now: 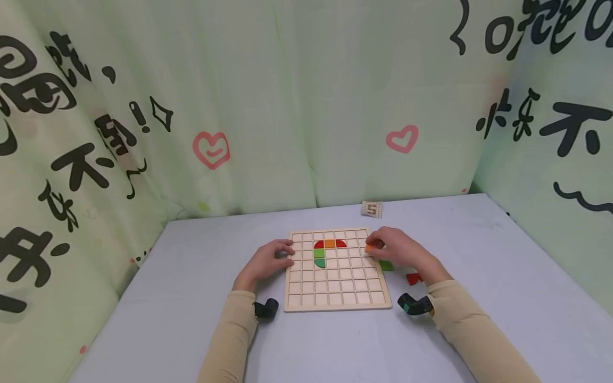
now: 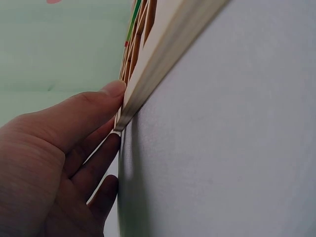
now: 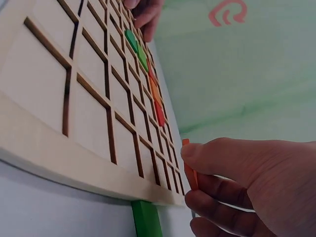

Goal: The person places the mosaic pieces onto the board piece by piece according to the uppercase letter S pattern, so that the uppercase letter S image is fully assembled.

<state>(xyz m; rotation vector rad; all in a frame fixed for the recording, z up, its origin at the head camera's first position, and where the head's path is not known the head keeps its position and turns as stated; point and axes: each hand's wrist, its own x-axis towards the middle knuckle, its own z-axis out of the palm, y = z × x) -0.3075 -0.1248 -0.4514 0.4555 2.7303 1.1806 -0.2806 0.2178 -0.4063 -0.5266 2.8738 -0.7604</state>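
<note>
A wooden grid board (image 1: pixel 337 308) lies on the table. In its cells sit an orange square (image 1: pixel 329 243) between two red quarter-round pieces, with a light green square (image 1: pixel 319 253) and a dark green quarter-round piece (image 1: pixel 320 263) below the left one. My left hand (image 1: pixel 266 261) rests at the board's left edge, thumb (image 2: pixel 114 89) touching the rim and fingers extended. Over the right edge, my right hand (image 1: pixel 399 249) pinches an orange piece (image 3: pixel 190 170) between thumb and fingers. Its exact shape is mostly hidden by the fingers.
Beside the board's right edge lies a green piece (image 1: pixel 386 265), partly under my right hand, and red pieces (image 1: pixel 413 279) lie near that wrist. A small patterned card (image 1: pixel 372 209) is at the table's back edge. Printed curtains (image 1: pixel 297 106) hang behind and at both sides.
</note>
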